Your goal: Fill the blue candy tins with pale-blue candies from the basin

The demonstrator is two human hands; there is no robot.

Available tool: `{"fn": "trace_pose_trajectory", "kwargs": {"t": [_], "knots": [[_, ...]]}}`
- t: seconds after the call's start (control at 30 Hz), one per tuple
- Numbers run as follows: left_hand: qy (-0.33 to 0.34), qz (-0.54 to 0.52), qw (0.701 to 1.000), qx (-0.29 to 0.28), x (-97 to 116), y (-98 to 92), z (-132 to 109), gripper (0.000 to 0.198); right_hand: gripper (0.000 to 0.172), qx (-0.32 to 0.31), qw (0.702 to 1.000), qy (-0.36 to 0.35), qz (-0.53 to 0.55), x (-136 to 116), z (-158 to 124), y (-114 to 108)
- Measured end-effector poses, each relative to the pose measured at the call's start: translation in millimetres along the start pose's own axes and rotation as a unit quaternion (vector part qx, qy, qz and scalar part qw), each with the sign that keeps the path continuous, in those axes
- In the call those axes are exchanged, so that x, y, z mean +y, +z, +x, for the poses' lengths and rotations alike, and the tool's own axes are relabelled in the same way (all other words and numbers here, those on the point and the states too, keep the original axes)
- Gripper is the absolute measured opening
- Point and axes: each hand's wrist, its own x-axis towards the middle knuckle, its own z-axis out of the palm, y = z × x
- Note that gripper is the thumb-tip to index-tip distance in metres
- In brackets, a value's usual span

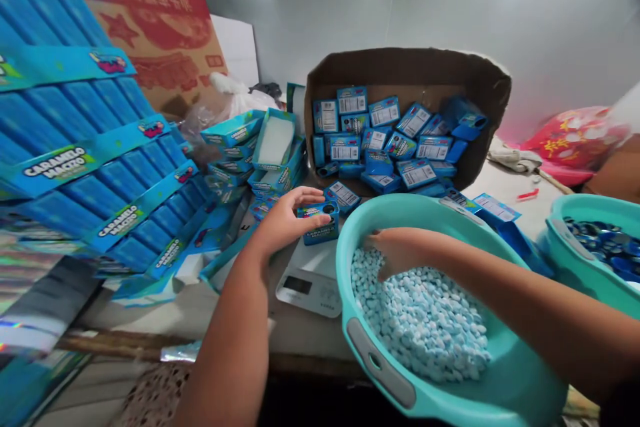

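My left hand [286,219] is closed around a small blue candy box [321,235] with "Caramelo" lettering, thumb and fingers along its top and side. The box stands upright on or just over a white kitchen scale [315,287]. My right hand [395,250] reaches down into a large turquoise tub [357,227], against the heap of pale blue and white candies [435,327] at its left side. Those fingers are mostly hidden by the hand and the candies, so their grip does not show.
Behind the tub, a tipped cardboard carton [410,63] holds many blue boxes. Display trays full of boxes [125,167] rise at left, with nested trays [275,140] beside them. A second turquoise tub [575,213] at right contains blue wrapped pieces. A grey wall [400,0] stands behind.
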Motion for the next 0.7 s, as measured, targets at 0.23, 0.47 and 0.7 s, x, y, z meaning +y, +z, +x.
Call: {"fn": "trace_pose_trajectory", "kwargs": {"t": [0.23, 0.47, 0.7], "knots": [[0.08, -0.043, 0.976, 0.199, 11.3, 7.2, -2.4, 0.036, 0.084, -0.023, 0.999, -0.005, -0.035, -14.4, -7.6, -0.1], [0.11, -0.097, 0.936, 0.321, 5.4, 9.2, 3.3, 0.031, 0.077, -0.053, 0.999, -0.002, 0.013, -18.4, -15.5, -1.4], [0.116, -0.107, 0.929, 0.334, 6.9, 11.7, 2.8, 0.027, 0.057, -0.112, 0.993, 0.042, 0.003, -32.8, -20.7, -13.8]]}}
